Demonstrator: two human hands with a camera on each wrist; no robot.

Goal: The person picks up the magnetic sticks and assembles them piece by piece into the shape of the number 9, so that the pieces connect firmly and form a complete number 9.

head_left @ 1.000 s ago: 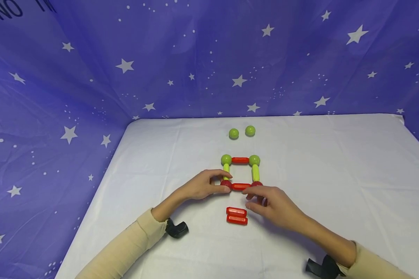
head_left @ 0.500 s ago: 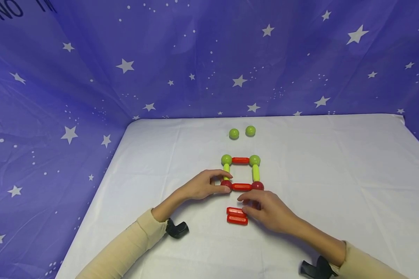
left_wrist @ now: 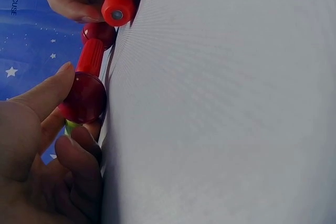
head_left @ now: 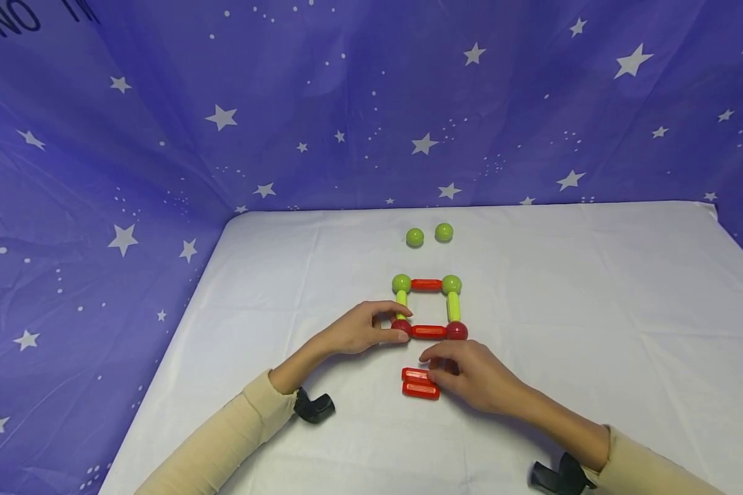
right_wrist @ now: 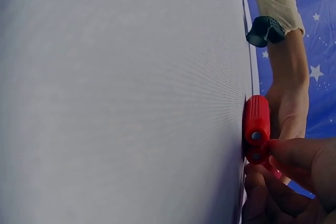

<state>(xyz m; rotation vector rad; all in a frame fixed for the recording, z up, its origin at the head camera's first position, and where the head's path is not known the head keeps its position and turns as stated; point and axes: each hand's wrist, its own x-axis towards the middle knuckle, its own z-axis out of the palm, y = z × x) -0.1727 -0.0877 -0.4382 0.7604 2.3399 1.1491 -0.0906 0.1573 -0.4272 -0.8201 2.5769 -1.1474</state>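
Pinching the red corner ball (left_wrist: 84,98) with my left hand (head_left: 360,330), I had the thumb and fingertips of my right hand (head_left: 473,375) clamped on the farther red rod (head_left: 413,375), its matching rod (head_left: 420,391) touching just nearside of them, and a gentle, level pull seemed best for parting the pair.

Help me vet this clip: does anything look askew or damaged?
Nothing stands out: the square frame looks joined, though the left hand partly hides one corner. Two loose red rods lie side by side; two loose green balls sit apart.
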